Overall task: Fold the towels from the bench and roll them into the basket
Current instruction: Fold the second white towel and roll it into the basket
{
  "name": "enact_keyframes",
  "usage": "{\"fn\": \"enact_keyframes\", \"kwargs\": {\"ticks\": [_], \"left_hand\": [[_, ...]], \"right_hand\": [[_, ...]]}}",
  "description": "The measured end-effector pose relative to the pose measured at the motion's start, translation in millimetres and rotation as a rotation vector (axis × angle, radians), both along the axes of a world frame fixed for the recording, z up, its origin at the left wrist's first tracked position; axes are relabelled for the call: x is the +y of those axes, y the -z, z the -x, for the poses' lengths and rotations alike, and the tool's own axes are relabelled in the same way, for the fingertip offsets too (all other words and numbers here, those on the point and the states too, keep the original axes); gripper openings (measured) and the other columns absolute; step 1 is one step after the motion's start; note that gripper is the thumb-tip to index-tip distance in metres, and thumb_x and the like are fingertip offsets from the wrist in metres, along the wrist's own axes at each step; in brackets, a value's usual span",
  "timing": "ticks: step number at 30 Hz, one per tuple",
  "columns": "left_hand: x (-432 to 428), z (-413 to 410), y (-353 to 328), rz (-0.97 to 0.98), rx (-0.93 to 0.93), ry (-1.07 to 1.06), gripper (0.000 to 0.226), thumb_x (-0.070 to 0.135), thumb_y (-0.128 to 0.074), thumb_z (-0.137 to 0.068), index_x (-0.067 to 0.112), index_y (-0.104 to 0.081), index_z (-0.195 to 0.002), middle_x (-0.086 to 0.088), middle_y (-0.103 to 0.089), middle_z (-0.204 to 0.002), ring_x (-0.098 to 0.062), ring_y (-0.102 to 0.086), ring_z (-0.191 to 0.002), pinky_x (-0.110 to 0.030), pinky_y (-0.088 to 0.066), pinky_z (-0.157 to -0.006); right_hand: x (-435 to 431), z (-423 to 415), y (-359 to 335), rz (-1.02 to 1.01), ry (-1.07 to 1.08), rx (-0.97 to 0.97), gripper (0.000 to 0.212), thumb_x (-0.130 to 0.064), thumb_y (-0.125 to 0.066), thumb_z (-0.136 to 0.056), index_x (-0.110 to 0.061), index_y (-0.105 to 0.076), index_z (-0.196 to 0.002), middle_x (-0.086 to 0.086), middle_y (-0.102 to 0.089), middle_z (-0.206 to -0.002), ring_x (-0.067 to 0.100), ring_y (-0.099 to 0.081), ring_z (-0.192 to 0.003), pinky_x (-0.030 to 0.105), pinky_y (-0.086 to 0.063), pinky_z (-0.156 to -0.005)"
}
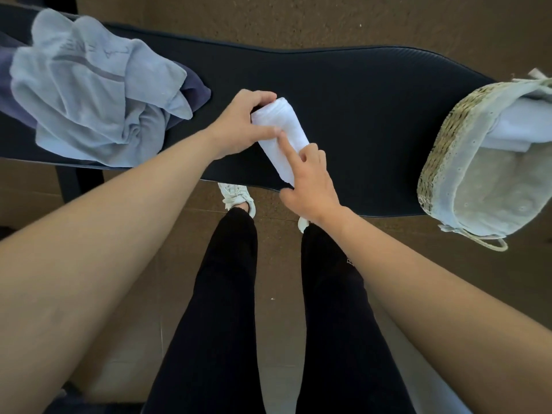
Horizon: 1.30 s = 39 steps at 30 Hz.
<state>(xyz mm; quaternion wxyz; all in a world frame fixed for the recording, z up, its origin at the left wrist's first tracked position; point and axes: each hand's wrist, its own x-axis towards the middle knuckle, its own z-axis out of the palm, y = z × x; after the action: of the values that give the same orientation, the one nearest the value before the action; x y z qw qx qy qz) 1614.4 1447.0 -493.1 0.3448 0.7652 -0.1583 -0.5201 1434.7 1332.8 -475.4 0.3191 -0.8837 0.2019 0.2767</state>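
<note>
A rolled white towel lies at the middle of the black padded bench, near its front edge. My left hand grips the roll's far end, fingers curled over it. My right hand holds the near end, its forefinger stretched along the top of the roll. A crumpled light grey-blue towel lies on the bench's left part over a dark purple towel. The woven basket with a pale liner stands at the bench's right end; a white rolled towel lies inside at its far side.
The bench runs left to right across the view, with brown floor behind and in front of it. My legs in black trousers and white shoes stand right at the bench's front edge. Bare black padding lies between the roll and the basket.
</note>
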Motion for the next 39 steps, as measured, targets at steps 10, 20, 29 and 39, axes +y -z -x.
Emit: {"fn": "enact_keyframes", "kwargs": {"ticks": [10, 20, 29, 39], "left_hand": [[-6, 4, 7, -0.122, -0.063, 0.170, 0.076, 0.031, -0.084, -0.083, 0.028, -0.045, -0.148, 0.001, -0.038, -0.134, -0.018, -0.044, -0.126, -0.037, -0.044, -0.104], [1, 48, -32, -0.152, -0.036, 0.041, 0.045, 0.028, -0.076, -0.080, 0.022, -0.056, -0.119, -0.004, -0.059, -0.115, -0.022, -0.058, -0.102, -0.034, -0.051, -0.075], [-83, 114, -89, -0.070, 0.150, -0.245, 0.039, 0.021, -0.076, -0.089, 0.019, -0.059, -0.125, 0.000, -0.066, -0.120, -0.015, -0.065, -0.109, -0.024, -0.052, -0.080], [-227, 179, -115, 0.014, 0.285, -0.129, 0.047, 0.021, -0.080, -0.087, 0.022, -0.055, -0.128, 0.003, -0.066, -0.121, -0.016, -0.065, -0.112, -0.041, -0.058, -0.097]], "right_hand": [[-17, 12, 13, -0.160, 0.536, 0.128, 0.073, -0.045, -0.081, -0.080, -0.024, -0.044, -0.140, -0.002, -0.039, -0.130, 0.017, -0.037, -0.123, 0.031, -0.045, -0.090], [-42, 25, -11, -0.342, 0.642, 0.152, 0.049, -0.019, -0.086, -0.073, -0.015, -0.049, -0.105, -0.003, -0.051, -0.100, 0.013, -0.051, -0.087, 0.024, -0.043, -0.064], [-126, 99, -87, -0.585, 0.940, -0.025, 0.044, -0.023, -0.083, -0.085, -0.027, -0.060, -0.122, -0.006, -0.062, -0.113, 0.017, -0.062, -0.106, 0.040, -0.061, -0.088], [-257, 177, -133, -0.671, 1.293, -0.171, 0.037, -0.010, -0.071, -0.095, -0.027, -0.057, -0.124, 0.003, -0.061, -0.124, 0.028, -0.061, -0.120, 0.048, -0.060, -0.094]]}}
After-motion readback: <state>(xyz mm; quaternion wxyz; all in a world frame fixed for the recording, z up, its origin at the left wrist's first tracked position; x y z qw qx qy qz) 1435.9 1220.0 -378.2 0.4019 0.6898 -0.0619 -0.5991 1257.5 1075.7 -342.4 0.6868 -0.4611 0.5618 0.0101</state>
